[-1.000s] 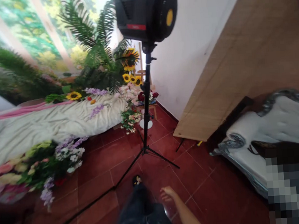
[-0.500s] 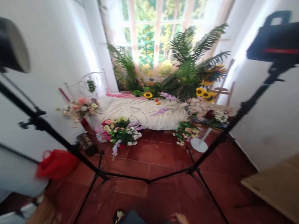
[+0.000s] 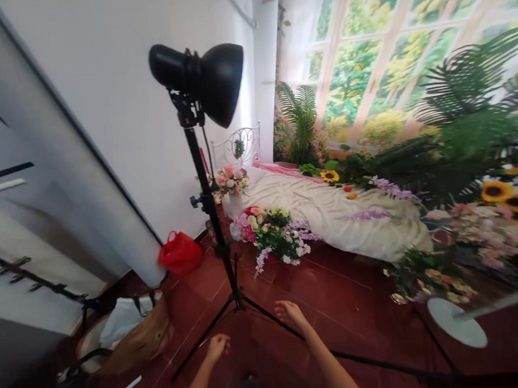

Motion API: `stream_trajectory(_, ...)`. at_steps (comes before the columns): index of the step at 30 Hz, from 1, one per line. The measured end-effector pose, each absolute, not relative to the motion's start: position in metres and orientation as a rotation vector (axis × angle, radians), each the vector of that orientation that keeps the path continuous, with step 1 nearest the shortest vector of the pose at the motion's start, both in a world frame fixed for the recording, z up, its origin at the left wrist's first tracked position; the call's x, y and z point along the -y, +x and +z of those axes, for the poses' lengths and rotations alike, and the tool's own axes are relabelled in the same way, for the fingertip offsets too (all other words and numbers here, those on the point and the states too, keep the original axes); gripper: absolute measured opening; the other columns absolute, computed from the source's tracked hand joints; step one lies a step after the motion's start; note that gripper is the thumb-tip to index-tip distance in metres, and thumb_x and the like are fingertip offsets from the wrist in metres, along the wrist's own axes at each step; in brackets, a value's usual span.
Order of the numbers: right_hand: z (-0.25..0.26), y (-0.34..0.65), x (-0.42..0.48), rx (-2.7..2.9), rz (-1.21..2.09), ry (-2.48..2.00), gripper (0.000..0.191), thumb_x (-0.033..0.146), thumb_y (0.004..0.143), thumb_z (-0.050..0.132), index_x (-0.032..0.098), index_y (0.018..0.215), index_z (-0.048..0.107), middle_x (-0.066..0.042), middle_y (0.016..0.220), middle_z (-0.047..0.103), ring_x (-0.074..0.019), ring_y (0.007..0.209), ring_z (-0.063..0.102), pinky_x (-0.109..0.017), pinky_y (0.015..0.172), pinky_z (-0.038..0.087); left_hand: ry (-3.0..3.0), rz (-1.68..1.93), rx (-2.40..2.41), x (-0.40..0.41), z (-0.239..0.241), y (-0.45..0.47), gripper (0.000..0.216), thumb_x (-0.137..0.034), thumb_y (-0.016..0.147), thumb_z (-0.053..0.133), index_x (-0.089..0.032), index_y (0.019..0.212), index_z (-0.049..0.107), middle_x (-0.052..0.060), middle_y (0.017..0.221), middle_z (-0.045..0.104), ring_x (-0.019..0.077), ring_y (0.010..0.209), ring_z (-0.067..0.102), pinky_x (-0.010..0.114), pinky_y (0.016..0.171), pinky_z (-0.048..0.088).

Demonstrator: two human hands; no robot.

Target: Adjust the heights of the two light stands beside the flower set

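Note:
My left hand (image 3: 217, 346) hangs low at the bottom centre, fingers curled loosely, nothing visible in it. My right hand (image 3: 289, 313) reaches slightly further forward, fingers bent and apart, holding nothing. Both hands hover over the red tiled floor (image 3: 337, 295), just short of the tripod legs of a black studio light stand (image 3: 209, 203). Its black lamp head (image 3: 202, 80) sits high above the hands. Neither hand touches the stand.
A low bed with a cream sheet (image 3: 340, 212) lies ahead, ringed by flower bunches (image 3: 275, 234), sunflowers (image 3: 507, 197) and palm fronds. A red bag (image 3: 180, 254) and a brown bag (image 3: 131, 339) sit by the left wall. A white round base (image 3: 456, 322) stands right.
The view has swung left, from the right-hand light to the left-hand light stand. Both my forearms now reach forward into view; earlier only the right hand showed.

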State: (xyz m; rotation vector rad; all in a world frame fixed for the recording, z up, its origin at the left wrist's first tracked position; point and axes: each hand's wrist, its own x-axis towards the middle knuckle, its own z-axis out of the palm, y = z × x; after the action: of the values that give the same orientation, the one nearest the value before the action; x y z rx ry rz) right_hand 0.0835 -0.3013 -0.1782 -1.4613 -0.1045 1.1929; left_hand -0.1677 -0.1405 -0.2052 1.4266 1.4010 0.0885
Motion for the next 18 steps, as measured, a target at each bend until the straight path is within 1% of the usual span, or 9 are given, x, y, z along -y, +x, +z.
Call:
stream_trajectory(3, -0.145, 0.086, 0.228, 0.3, 1.196, -1.546, 0.022, 0.03, 0.084, 0.042, 0.016, 0.098, 0.053, -0.006, 0.076, 0.064, -0.0106, 0.055, 0.06, -0.024, 0.055, 0.048, 1.5, 0.287, -1.149, 0.081, -0.166, -0.146, 0.025, -0.042, 0.064, 0.055, -0.017, 0.06, 0.055, -0.001, 0.054, 0.057, 0.0132, 0.049, 0.055, 0.026, 0.05, 0.043)
stream_trajectory(6, -0.111, 0.1, 0.158, 0.474, 1.162, -1.599, 0.023, 0.029, 0.083, 0.047, 0.017, 0.102, 0.052, -0.004, 0.08, 0.063, -0.0093, 0.055, 0.058, -0.022, 0.054, 0.047, 1.739, 0.467, -0.894, 0.024, -0.099, -0.118, 0.026, -0.042, 0.069, 0.056, -0.015, 0.066, 0.058, 0.002, 0.064, 0.06, 0.0144, 0.063, 0.057, 0.029, 0.064, 0.047)
stream_trajectory(8, -0.086, 0.112, 0.114, 0.791, 1.023, -1.745, 0.027, 0.03, 0.082, 0.047, 0.018, 0.107, 0.051, -0.005, 0.088, 0.063, -0.0115, 0.063, 0.06, -0.023, 0.056, 0.048, 1.835, 0.614, -0.828, -0.007, -0.051, -0.1, 0.027, -0.04, 0.069, 0.061, -0.016, 0.079, 0.06, 0.004, 0.077, 0.063, 0.0149, 0.073, 0.058, 0.03, 0.072, 0.047)
stream_trajectory(9, -0.072, 0.117, 0.094, 0.981, 0.927, -1.822, 0.029, 0.029, 0.082, 0.048, 0.019, 0.109, 0.051, -0.006, 0.091, 0.063, -0.0129, 0.069, 0.062, -0.024, 0.06, 0.049, 1.846, 0.7, -0.804, -0.019, -0.029, -0.092, 0.029, -0.04, 0.069, 0.062, -0.016, 0.086, 0.06, 0.005, 0.083, 0.064, 0.0149, 0.077, 0.059, 0.03, 0.076, 0.047)
stream_trajectory(11, -0.045, 0.126, 0.059, 1.414, 0.705, -1.964, 0.033, 0.024, 0.08, 0.051, 0.018, 0.112, 0.05, -0.008, 0.098, 0.063, -0.0159, 0.084, 0.062, -0.026, 0.071, 0.049, 1.824, 0.861, -0.762, -0.036, 0.013, -0.074, 0.037, -0.039, 0.069, 0.066, -0.017, 0.098, 0.057, 0.006, 0.094, 0.063, 0.0151, 0.087, 0.059, 0.03, 0.08, 0.047)
stream_trajectory(13, -0.021, 0.131, 0.031, 1.834, 0.504, -2.062, 0.041, 0.02, 0.076, 0.055, 0.016, 0.116, 0.049, -0.01, 0.105, 0.062, -0.0185, 0.097, 0.06, -0.027, 0.081, 0.047, 1.771, 0.979, -0.717, -0.042, 0.048, -0.056, 0.044, -0.038, 0.068, 0.068, -0.018, 0.104, 0.054, 0.007, 0.102, 0.063, 0.0153, 0.093, 0.059, 0.029, 0.081, 0.046)
stream_trajectory(15, -0.006, 0.134, 0.009, 2.113, 0.407, -2.107, 0.045, 0.017, 0.072, 0.06, 0.015, 0.116, 0.05, -0.012, 0.108, 0.062, -0.0212, 0.1, 0.059, -0.028, 0.083, 0.045, 1.686, 1.051, -0.677, -0.044, 0.075, -0.038, 0.044, -0.039, 0.067, 0.07, -0.018, 0.102, 0.055, 0.008, 0.103, 0.064, 0.0157, 0.093, 0.06, 0.028, 0.08, 0.047)
stream_trajectory(16, -0.001, 0.135, 0.0, 2.187, 0.396, -2.116, 0.045, 0.015, 0.071, 0.061, 0.014, 0.115, 0.051, -0.013, 0.107, 0.062, -0.0222, 0.099, 0.06, -0.029, 0.082, 0.045, 1.636, 1.074, -0.669, -0.044, 0.085, -0.029, 0.042, -0.04, 0.066, 0.07, -0.017, 0.099, 0.057, 0.008, 0.099, 0.065, 0.0159, 0.09, 0.061, 0.028, 0.078, 0.047)
stream_trajectory(18, 0.004, 0.138, -0.015, 2.252, 0.401, -2.118, 0.043, 0.012, 0.069, 0.063, 0.012, 0.111, 0.054, -0.015, 0.104, 0.064, -0.0239, 0.097, 0.061, -0.03, 0.081, 0.045, 1.559, 1.091, -0.686, -0.043, 0.098, -0.014, 0.036, -0.043, 0.066, 0.069, -0.015, 0.088, 0.06, 0.007, 0.084, 0.067, 0.0158, 0.078, 0.062, 0.028, 0.072, 0.048)
